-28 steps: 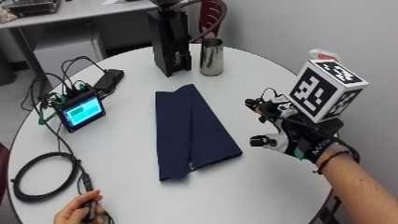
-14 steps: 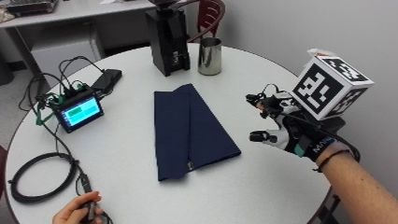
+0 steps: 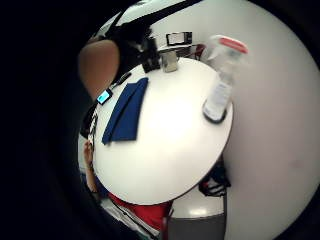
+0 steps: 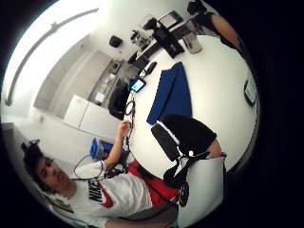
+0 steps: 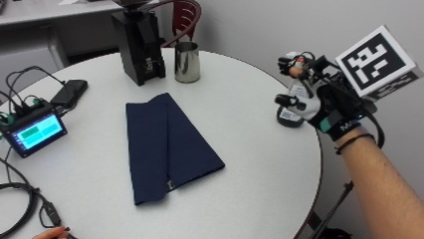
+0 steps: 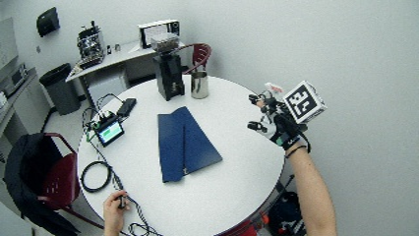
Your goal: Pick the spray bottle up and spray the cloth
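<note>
gloved right hand right by spray bottle at desk edge; grip can't tell; cloth flat mid-desk

A round white table carries a folded blue cloth, spray bottle, steel cup and small screen

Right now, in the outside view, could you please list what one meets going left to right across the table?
Small green-lit screen → dark blue folded cloth → clear spray bottle → black-gloved right hand.
</note>
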